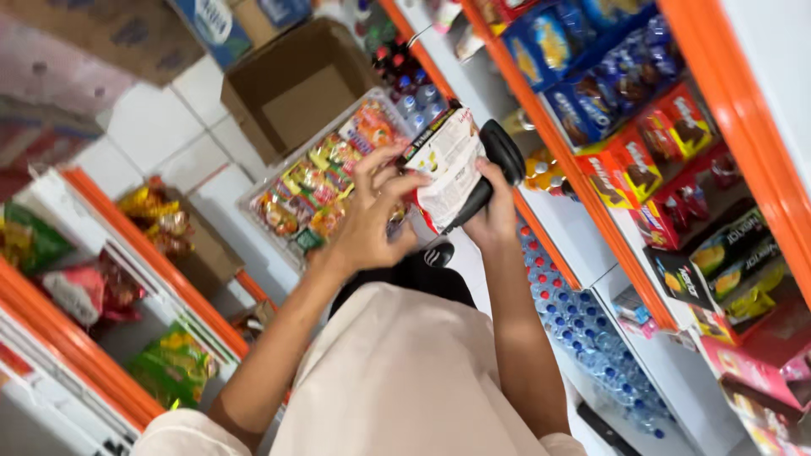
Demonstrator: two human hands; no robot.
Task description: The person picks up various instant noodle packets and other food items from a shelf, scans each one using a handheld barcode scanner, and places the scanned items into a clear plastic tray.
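Nearest, both bare forearms rise from a cream-coloured top toward the middle of the aisle. The left hand [367, 221] has its fingers [378, 173] spread and half curled, the tips touching the near edge of a flat white-and-red printed snack packet [448, 165]. The right hand [492, 215] is clenched round the grip of a black handheld scanner [490, 173], which lies against the packet's right side. The packet looks light, thin and crinkly, likely slippery, best pinched at its edges. Farther off, a clear-wrapped tray of colourful packets [325, 181] and an open brown cardboard box [296, 89] sit on the white tiled floor [165, 118], between orange-edged shelves [591, 203].
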